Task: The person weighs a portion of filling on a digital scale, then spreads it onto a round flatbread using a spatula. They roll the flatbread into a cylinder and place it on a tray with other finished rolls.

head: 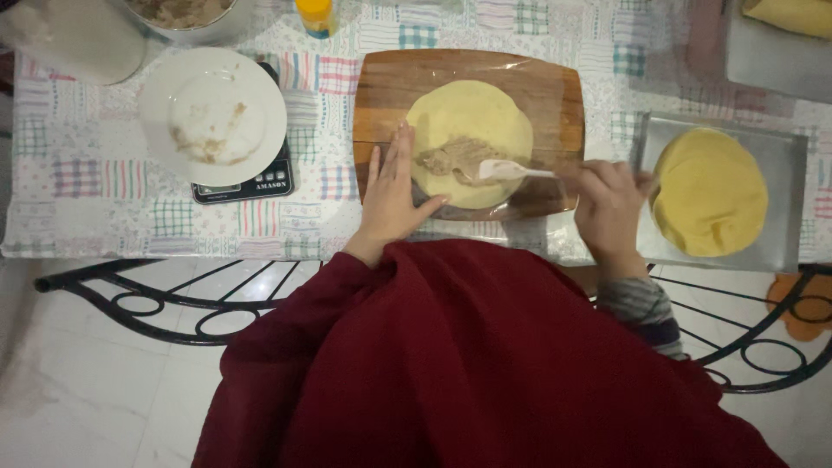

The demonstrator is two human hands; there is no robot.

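Note:
A round yellow dough sheet (472,117) lies on a wooden board (390,87) covered with clear film. A brown filling patch (451,159) sits on the dough's near half. My left hand (392,195) rests flat on the board at the dough's left edge, fingers apart. My right hand (609,204) grips a white spatula (511,170) whose blade touches the filling.
A white plate (212,114) smeared with filling sits on a kitchen scale (251,185) at left. A metal tray (784,199) holding another yellow dough round (709,191) stands at right. A bowl (186,17) and a white container (74,39) are at the back left.

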